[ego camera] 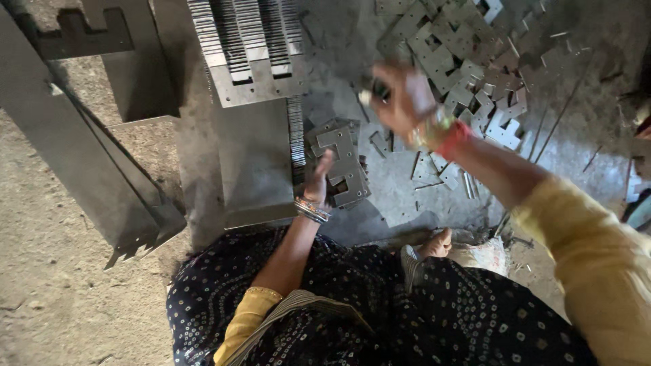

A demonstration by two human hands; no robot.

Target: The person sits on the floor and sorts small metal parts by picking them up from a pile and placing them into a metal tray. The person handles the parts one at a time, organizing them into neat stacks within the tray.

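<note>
Left hand (319, 177) resting flat-fingered on small neat stack of stamped metal plates (342, 166), floor beside knee. Right hand (400, 98) hovering blurred over large loose heap (468, 61); grip unclear. Judging: stack small, most of heap remaining.

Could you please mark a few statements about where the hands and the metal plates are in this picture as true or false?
1. The left hand rests on a small stack of plates. True.
2. The right hand lies flat on the floor. False: it is raised, blurred, above the floor.
3. A loose pile of plates lies beyond the right hand. True.
4. Both wrists are bare. False: each wears bangles.
5. The sleeves are yellow. True.
</note>
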